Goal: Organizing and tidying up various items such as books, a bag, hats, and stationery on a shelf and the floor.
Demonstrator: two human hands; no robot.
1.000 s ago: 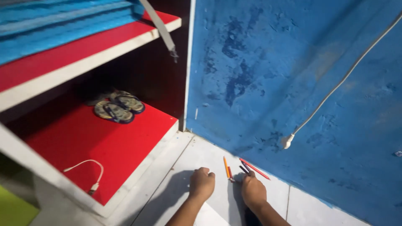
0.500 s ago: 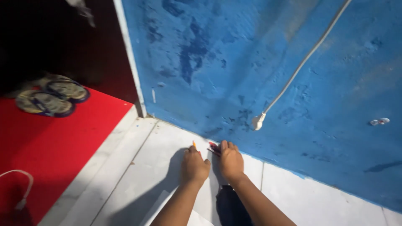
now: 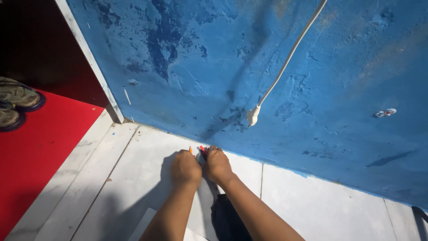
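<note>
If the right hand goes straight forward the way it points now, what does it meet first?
Probably the blue wall. The right hand lies on the pencils on the white tiled floor, pointing at the wall's base just ahead; the exact gap is unclear.

- The pencils point(image 3: 200, 150) are mostly hidden under the left hand point(image 3: 186, 168) and right hand point(image 3: 217, 165) (only coloured tips show).
- The sandals point(image 3: 15, 105) are cut by the left edge.
- The cable point(image 3: 285, 62) runs off the top edge.
</note>
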